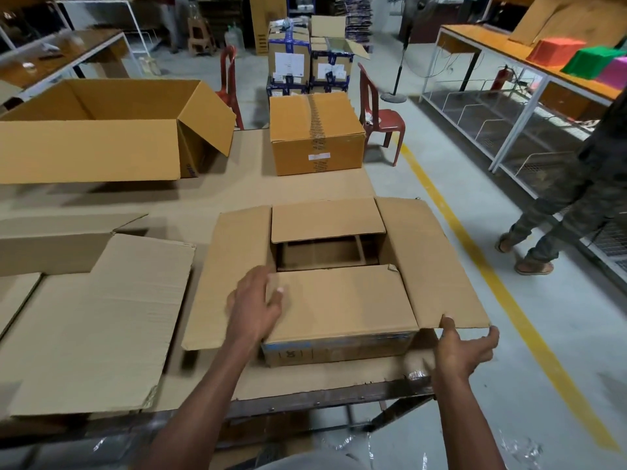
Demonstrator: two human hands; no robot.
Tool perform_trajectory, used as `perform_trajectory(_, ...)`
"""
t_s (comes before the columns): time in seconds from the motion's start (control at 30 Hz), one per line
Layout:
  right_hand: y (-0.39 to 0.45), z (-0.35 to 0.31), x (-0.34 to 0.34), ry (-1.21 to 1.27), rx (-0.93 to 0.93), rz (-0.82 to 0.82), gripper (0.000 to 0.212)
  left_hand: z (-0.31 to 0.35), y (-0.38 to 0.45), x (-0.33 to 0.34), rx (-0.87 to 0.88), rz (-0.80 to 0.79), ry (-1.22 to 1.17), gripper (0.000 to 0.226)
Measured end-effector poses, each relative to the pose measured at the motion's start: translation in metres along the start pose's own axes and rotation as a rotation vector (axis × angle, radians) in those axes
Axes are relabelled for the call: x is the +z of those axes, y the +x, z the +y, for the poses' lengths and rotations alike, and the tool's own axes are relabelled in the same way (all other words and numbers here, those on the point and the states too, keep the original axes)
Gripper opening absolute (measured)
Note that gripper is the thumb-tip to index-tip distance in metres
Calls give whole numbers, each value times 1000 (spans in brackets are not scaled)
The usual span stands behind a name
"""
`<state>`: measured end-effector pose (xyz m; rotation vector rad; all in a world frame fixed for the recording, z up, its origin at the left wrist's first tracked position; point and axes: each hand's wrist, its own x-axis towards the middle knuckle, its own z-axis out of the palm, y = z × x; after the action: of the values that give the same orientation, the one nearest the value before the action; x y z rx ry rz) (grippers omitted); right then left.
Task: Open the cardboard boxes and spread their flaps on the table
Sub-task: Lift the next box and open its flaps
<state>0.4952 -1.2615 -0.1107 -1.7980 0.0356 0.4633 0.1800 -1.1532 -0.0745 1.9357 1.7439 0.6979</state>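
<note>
A brown cardboard box [339,347] stands at the table's near right corner with its top flaps spread. Its left flap [234,273] and right flap [431,262] lie outward; the far flap [325,218] and near flap [342,303] still partly cover the opening. My left hand [254,307] rests on the near flap's left end, thumb on top of the flap. My right hand [464,351] grips the near edge of the right flap, thumb on top and fingers below. A flattened, opened box [101,327] lies to the left.
A large open box [101,130] lies on its side at the far left. A taped, closed box [315,134] stands at the table's far right. Red chairs [380,113] stand beyond. A person [570,205] walks in the aisle to the right, past the yellow floor line.
</note>
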Motion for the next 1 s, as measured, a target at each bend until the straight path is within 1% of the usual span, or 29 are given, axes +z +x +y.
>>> perform_trajectory(0.03, -1, -1, -1, 1, -12, 14, 84, 9, 11, 4, 68, -80, 46, 51)
perform_trajectory(0.1, -5, -2, -2, -25, -79, 58, 84, 24, 32, 15, 147, -234, 154, 54)
perform_trajectory(0.17, -13, -8, -6, -71, -221, 109, 78, 36, 47, 24, 121, -378, 235, 52)
perform_trajectory(0.2, -17, -12, -9, -75, -302, 123, 73, 41, 54, 25, 93, -423, 257, 51)
perform_trajectory(0.23, -20, -17, -12, -66, -373, 122, 66, 44, 58, 23, 77, -427, 261, 50)
perform_trajectory(0.27, -23, -23, -15, -52, -432, 100, 60, 49, 59, 17, 81, -392, 250, 49)
perform_trajectory(0.33, -27, -36, -21, 29, -495, -3, 47, 58, 56, 0, 139, -244, 227, 48)
perform_trajectory(0.37, -27, -44, -23, 119, -466, -76, 43, 64, 53, -11, 180, -167, 240, 47)
perform_trajectory(0.43, -25, -61, -25, 300, -300, -217, 32, 77, 44, -34, 261, -64, 277, 43)
perform_trajectory(0.5, -21, -76, -28, 414, -149, -326, 19, 84, 34, -55, 313, -61, 254, 41)
perform_trajectory(0.53, -17, -82, -29, 445, -103, -380, 16, 85, 30, -64, 320, -110, 193, 43)
perform_trajectory(0.57, -14, -87, -30, 466, -71, -447, 15, 85, 24, -74, 306, -202, 83, 44)
perform_trajectory(0.63, -8, -94, -29, 486, -13, -638, 14, 85, 12, -92, 197, -493, -201, 46)
perform_trajectory(0.67, -5, -96, -27, 476, 6, -750, 15, 84, 6, -99, 138, -638, -283, 46)
perform_trajectory(0.7, -3, -99, -25, 439, 4, -855, 18, 81, 1, -103, 97, -755, -319, 44)
perform_trajectory(0.73, -2, -102, -22, 369, -25, -945, 22, 76, -2, -103, 75, -837, -330, 39)
perform_trajectory(0.77, -2, -103, -17, 272, -75, -1021, 26, 69, -6, -100, 62, -894, -322, 32)
perform_trajectory(0.8, -4, -103, -12, 152, -136, -1087, 30, 60, -10, -95, 48, -938, -299, 31)
perform_trajectory(0.83, -9, -100, -7, 10, -202, -1147, 32, 50, -13, -88, 32, -972, -266, 37)
perform_trajectory(0.9, -20, -91, 5, -264, -308, -1253, 35, 34, -21, -73, -6, -990, -194, 51)
perform_trajectory(0.93, -24, -84, 10, -382, -346, -1308, 39, 29, -25, -65, -17, -978, -171, 55)
perform_trajectory(1.0, -31, -71, 18, -639, -428, -1406, 51, 24, -30, -52, -17, -944, -146, 56)
